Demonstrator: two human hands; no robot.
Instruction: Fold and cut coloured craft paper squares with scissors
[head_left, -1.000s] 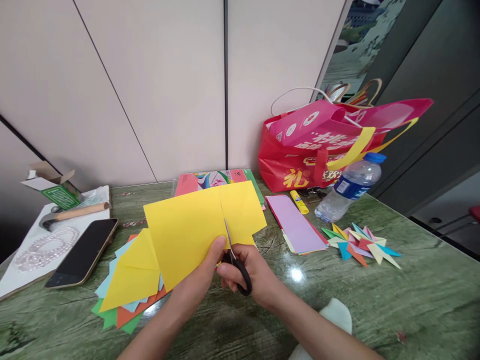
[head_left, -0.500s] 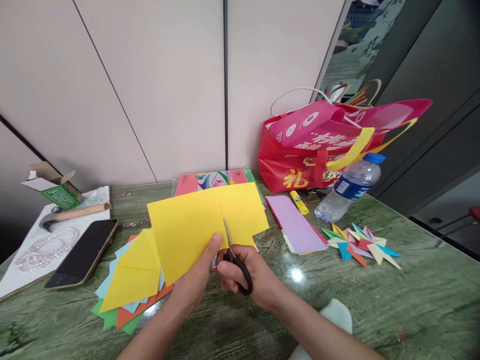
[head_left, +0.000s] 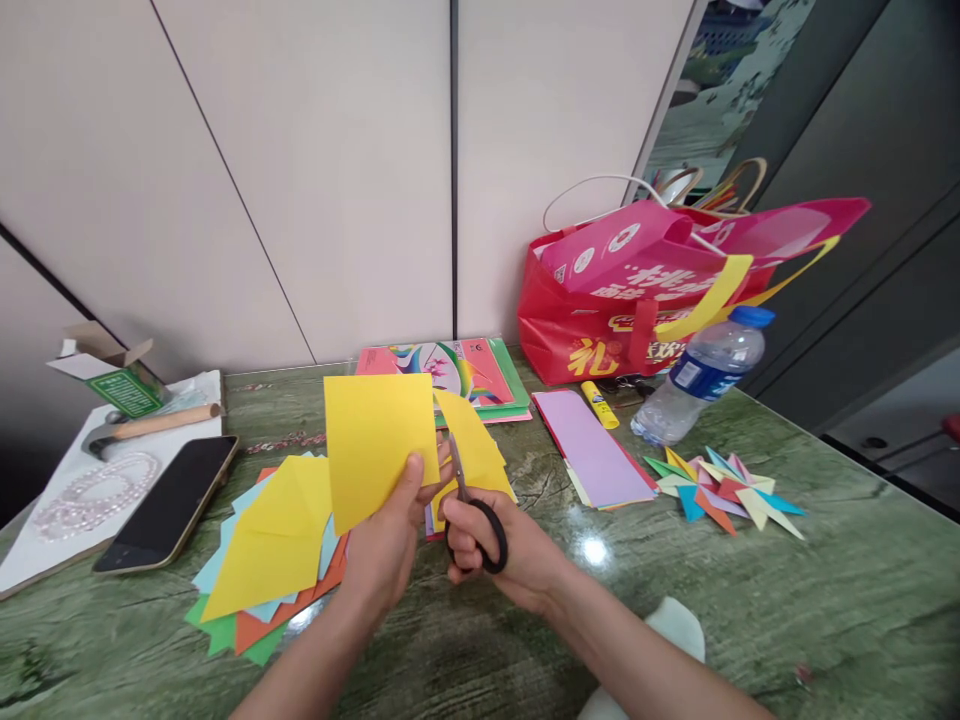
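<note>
Thumb in front and fingers behind, the left hand [head_left: 386, 545] pinches a yellow sheet [head_left: 381, 440] near its lower right corner, in the head view. The fingers close on the paper, and their tips show past its right edge. The sheet stands nearly upright above the green table [head_left: 847, 590], facing the wearer. The right hand [head_left: 491, 540] is curled around the black handles of the scissors [head_left: 460, 480], whose blades look nearly together and point up, just right of the sheet. Behind them a second yellow piece [head_left: 474, 450] curves down; whether a finger touches it, I cannot tell. Both forearms reach in from the bottom edge and converge at the centre, the left beside a fanned paper pile [head_left: 262, 555], the right short of purple strips [head_left: 592, 450].
</note>
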